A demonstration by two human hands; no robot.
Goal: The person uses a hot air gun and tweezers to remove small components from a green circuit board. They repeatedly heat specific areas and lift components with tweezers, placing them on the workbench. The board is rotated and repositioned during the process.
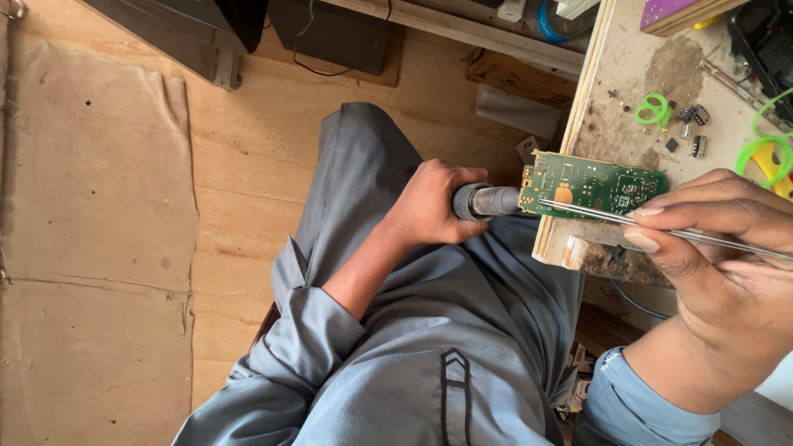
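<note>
Your right hand (710,272), nearest the camera, pinches a pair of thin metal tweezers (661,227) in a narrow grip between thumb and fingers; their tips rest on the green circuit board (591,186). Your left hand (434,202) is wrapped in a full grip around the grey barrel of a heated hand tool (487,201), whose nozzle meets the board's left edge. The board lies flat at the near corner of the worktop (611,91), partly over a small wooden block (591,252). As far as can be judged, the work is midway: both tools are applied to the board, and no part is seen lifted in the tweezers. Farther back on the worktop lie small loose components (692,116), a green loop of wire (654,110) and a yellow tool (772,165). Beyond your lap, the wooden floor (248,165) carries a sheet of cardboard (91,248).
</note>
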